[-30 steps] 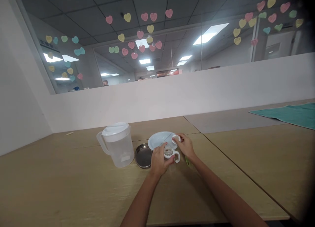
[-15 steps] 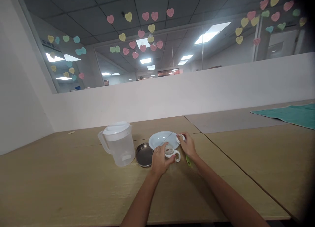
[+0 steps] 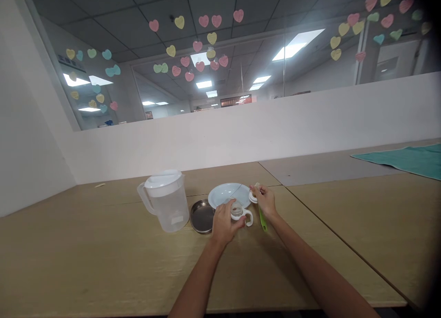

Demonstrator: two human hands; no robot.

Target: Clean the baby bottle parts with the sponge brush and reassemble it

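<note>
My left hand [image 3: 223,222] is closed around a clear baby bottle [image 3: 236,209], which has a white collar and a curved white handle on its right side. The bottle's mouth faces up with no lid on it. Pinched in the fingers of my right hand [image 3: 266,202] is a white ring-shaped bottle cap [image 3: 253,197], partly covered by those fingers. Below that hand lies a green handle [image 3: 263,220], its upper end hidden. A pale blue plate [image 3: 220,193] sits just behind the bottle, and a round metal pan [image 3: 201,216] is left of my left hand.
A translucent lidded pitcher [image 3: 170,203] stands left of the metal pan. At the far right lies a teal cloth [image 3: 406,158]. A white wall [image 3: 223,141] with a window above it bounds the back of the wooden table [image 3: 113,253].
My right hand has shifted slightly right with the bottle cap, away from the bottle, and more of the green handle shows. My left hand and the bottle have stayed in place.
</note>
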